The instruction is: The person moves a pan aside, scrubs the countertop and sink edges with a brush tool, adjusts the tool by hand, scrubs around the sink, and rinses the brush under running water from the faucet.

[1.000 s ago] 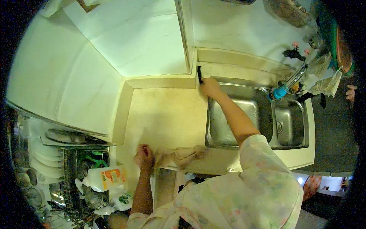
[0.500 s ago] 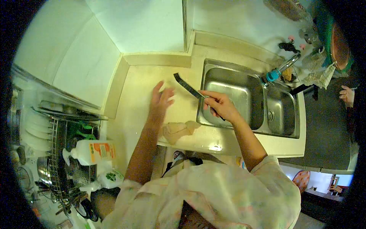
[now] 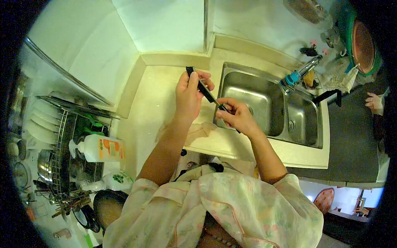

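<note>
A long, thin black brush (image 3: 206, 91) is held between both hands, slanting over the cream counter at the left edge of the sink. My left hand (image 3: 190, 96) grips its upper part, with the thumb along it and the fingers curled round. Lower down, my right hand (image 3: 238, 117) pinches the handle end. Beneath my left forearm and between the hands, a beige cloth (image 3: 200, 131) lies crumpled on the counter (image 3: 155, 89).
The double steel sink (image 3: 256, 97) with its blue-collared tap (image 3: 292, 78) is at right. At left are a dish rack (image 3: 62, 144), white plates (image 3: 41, 128) and a white bottle (image 3: 103, 149). Another person's hand (image 3: 375, 103) shows at the far right.
The brush has moved from the counter's back, beside the sink, to in front of me in my right hand. My left hand has risen from near the cloth and closed on the brush's upper part.
</note>
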`<state>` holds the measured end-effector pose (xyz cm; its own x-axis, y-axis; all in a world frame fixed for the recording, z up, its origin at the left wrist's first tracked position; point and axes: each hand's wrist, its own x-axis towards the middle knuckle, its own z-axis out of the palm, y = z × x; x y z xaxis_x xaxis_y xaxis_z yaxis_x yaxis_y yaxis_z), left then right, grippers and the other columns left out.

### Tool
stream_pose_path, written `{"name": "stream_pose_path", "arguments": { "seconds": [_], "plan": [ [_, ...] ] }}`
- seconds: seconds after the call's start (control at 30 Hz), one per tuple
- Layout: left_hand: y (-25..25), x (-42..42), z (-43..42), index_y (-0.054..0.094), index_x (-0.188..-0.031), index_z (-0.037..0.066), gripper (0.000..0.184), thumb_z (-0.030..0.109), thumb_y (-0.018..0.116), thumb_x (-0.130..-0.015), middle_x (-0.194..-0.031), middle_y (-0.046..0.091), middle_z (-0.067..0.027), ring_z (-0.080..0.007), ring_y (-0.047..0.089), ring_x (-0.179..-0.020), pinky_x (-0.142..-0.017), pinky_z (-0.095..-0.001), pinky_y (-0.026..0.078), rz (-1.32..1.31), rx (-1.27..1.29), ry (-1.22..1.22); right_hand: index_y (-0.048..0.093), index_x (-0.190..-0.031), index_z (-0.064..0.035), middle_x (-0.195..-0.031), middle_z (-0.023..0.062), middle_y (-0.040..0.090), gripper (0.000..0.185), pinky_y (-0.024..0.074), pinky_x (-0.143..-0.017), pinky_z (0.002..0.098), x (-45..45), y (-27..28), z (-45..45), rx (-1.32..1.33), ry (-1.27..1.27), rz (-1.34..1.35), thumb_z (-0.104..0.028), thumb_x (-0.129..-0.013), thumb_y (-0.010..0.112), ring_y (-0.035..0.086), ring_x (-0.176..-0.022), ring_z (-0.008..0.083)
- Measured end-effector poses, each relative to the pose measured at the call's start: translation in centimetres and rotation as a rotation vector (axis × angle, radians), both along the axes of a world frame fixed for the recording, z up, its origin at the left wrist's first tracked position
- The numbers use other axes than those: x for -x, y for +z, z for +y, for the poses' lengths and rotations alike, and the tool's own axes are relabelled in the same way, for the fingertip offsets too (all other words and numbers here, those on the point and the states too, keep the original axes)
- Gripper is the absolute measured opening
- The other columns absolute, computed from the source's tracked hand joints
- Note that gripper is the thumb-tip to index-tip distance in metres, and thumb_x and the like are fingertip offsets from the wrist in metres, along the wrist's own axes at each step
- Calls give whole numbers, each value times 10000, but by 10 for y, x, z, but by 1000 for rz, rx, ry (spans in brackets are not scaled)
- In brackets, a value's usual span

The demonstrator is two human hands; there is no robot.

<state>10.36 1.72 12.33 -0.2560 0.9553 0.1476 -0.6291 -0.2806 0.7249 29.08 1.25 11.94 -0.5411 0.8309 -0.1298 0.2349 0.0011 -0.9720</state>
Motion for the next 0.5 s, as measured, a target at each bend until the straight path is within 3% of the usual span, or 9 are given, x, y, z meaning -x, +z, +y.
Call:
{"name": "stream_pose_path", "arguments": {
  "seconds": [0.13,0.23,0.43,0.5],
  "plan": [
    [4,3,-3,555,-1127,29,172,172,494,-1053,-1019,656,-137,-197,640,-801,-716,-360,565,-46,-21,68,591,-1317,-16,-831,17,669,384,415,-530,228,3,-17,5,-199,37,58,-93,-945,646,487,-581,59],
    [9,8,-7,545,-1155,17,166,134,507,-1043,-1026,653,-141,-202,644,-815,-743,-365,586,-80,39,73,593,-1316,-12,-831,7,671,372,432,-535,240,5,-9,0,-163,51,-10,-71,-950,626,500,-579,70],
    [19,3,-18,536,-1178,-10,186,110,508,-1038,-1042,651,-147,-222,662,-882,-865,-411,608,-30,157,146,605,-1311,-31,-804,16,677,355,442,-519,245,12,4,-12,-415,13,-154,-91,-962,627,512,-554,75],
    [11,7,-15,539,-1176,-6,180,102,511,-1036,-1047,651,-145,-224,662,-895,-865,-418,609,-43,129,161,613,-1298,-23,-792,28,683,344,427,-501,236,14,-5,-13,-318,-18,-64,-98,-963,633,501,-538,66]
  ]
}}
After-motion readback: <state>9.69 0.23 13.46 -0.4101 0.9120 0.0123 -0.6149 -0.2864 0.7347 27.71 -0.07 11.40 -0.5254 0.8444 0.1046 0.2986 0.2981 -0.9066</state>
